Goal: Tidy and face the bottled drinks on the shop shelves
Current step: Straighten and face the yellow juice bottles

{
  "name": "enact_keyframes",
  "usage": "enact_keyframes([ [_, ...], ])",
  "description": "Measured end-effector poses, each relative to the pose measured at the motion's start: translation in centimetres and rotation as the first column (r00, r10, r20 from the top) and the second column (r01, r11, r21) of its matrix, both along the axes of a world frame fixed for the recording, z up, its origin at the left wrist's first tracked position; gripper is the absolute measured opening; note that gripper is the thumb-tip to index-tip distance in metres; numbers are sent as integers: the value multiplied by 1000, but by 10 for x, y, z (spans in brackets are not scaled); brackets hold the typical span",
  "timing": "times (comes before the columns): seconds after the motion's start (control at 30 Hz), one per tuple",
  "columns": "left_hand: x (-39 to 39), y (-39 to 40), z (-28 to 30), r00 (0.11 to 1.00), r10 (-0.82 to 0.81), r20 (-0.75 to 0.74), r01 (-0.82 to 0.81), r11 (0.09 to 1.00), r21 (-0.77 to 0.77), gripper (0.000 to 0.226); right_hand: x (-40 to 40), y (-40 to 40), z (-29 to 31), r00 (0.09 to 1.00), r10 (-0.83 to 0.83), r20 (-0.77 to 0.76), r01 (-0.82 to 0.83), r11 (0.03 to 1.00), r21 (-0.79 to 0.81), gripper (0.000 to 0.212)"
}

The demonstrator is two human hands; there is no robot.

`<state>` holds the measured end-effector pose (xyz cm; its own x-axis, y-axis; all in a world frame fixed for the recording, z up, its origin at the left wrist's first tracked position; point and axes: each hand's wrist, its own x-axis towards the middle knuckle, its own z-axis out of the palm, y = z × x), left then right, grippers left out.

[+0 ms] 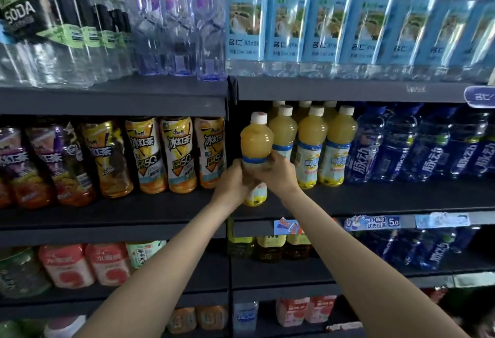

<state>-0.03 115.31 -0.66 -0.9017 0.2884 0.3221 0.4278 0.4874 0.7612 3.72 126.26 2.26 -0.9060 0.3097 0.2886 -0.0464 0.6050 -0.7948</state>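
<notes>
The frame is filled by dark shop shelving (375, 198), stocked in tiers. Along the top tier, from ten to two o'clock, black-labelled soda water bottles (53, 27), clear violet-lettered water bottles (176, 21) and a row of pale-blue-labelled water bottles (329, 27) are ranged. On the middle tier, iced tea bottles (171, 155) are lined up at nine o'clock, and deep blue drink bottles (428, 147) are packed at three o'clock. Between these, just right of centre, a row of yellow juice bottles (310, 145) with white caps is stood upright, with more behind. One yellow juice bottle (256, 137) is held at the centre, upright, at the left end of that row and forward of it, its base above the shelf's front part. It is grasped around its label by both hands: the left hand (233, 181) is wrapped on its left side, and the right hand (278, 174) is curled over its right side, fingers closed on the label. Blue price tags (372, 222) are fixed to the shelf edge at four o'clock. Pink-labelled bottles (80, 265) are seen at eight o'clock on the tier below.
</notes>
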Motion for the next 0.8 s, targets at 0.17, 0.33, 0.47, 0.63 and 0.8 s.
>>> enact_keyframes([
  [0.17,-19,13,-3,992,128,0,-128,991,-38,50,-2,41,-8,995,-101,-5,101,994,40,35],
  [0.33,-30,28,-9,975,223,-17,-223,975,16,60,-12,57,-16,989,-146,31,139,978,157,52],
  [0.47,-29,30,-14,970,244,-20,-243,969,44,66,-27,41,-17,975,-189,114,162,963,213,51],
  [0.63,-34,34,-11,959,283,-10,-283,958,-44,70,-29,39,-23,968,-232,94,191,928,320,43],
  [0.8,-31,38,-12,955,297,17,-295,952,-80,77,-27,42,-25,976,-208,67,175,926,334,45],
])
